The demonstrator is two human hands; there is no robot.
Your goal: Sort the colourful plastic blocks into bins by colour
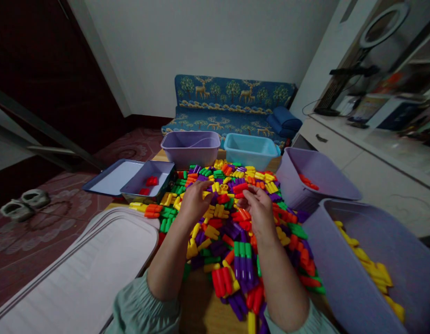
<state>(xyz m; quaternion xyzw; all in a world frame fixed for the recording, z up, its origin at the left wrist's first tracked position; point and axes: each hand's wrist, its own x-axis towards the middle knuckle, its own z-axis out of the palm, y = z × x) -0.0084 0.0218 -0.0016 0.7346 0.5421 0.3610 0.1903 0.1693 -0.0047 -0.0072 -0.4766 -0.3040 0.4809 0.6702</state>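
A large heap of plastic building pieces in red, yellow, green, purple and orange covers the middle of the table. My right hand is closed on a red building piece, pinched between thumb and fingers above the heap. Over the left part of the heap hovers my left hand, fingers bent and apart from the thumb, nearest to some yellow pieces; nothing shows in it. Close to me, several purple pieces capped with green lie joined side by side beside a red block.
Along the back stand a purple bin and a light blue bin. At right, one purple bin contains red pieces, another yellow ones. Left are an open tin with red pieces and stacked white lids.
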